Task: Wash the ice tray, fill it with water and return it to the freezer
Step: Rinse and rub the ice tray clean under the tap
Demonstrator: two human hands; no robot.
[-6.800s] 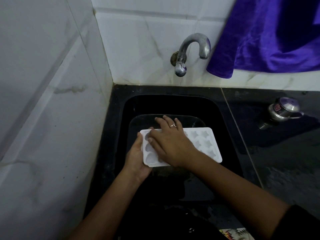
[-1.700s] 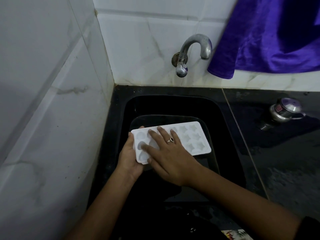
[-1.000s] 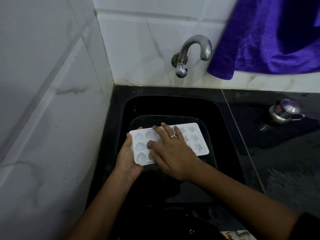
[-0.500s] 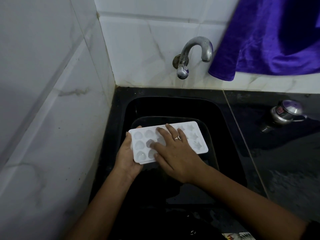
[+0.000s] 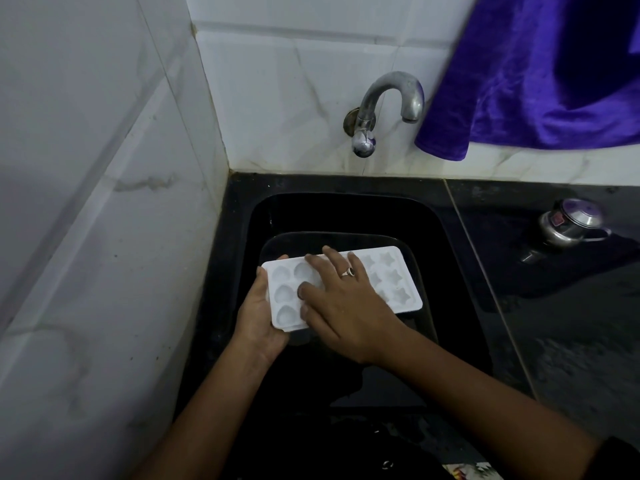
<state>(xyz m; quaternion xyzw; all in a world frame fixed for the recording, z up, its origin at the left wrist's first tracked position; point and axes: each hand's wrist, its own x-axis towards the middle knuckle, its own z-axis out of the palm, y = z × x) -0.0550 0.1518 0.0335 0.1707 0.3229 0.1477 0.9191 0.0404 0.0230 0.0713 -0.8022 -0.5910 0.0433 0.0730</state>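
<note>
Head camera is giving me a look down into a black rectangular sink (image 5: 450, 237) set in a corner of white marbled wall tiles (image 5: 104, 237). I am seeing the white plastic ice tray (image 5: 391, 282), with rounded moulds at one end and star-shaped moulds at the other, being held roughly level over the sink, above a dark rectangular basin (image 5: 420, 261) sitting inside it. The left hand (image 5: 258, 313) is gripping the tray's left short end, palm against the edge, one fingertip showing at the far corner and the rest curling under, out of my sight. The right hand (image 5: 346, 303) is lying flat across the tray's middle, fingers straight and spread, fingertips pressing among the moulds near the left end; it is grasping nothing. A dark-stoned ring (image 5: 348, 271) is showing on one finger. A curved steel tap (image 5: 388, 98) is projecting from the back wall. A purple velvety cloth (image 5: 536, 81) is hanging just beside its spout. A small lidded steel pot (image 5: 568, 225) is standing on the black counter (image 5: 571, 323), well apart from the tray.
</note>
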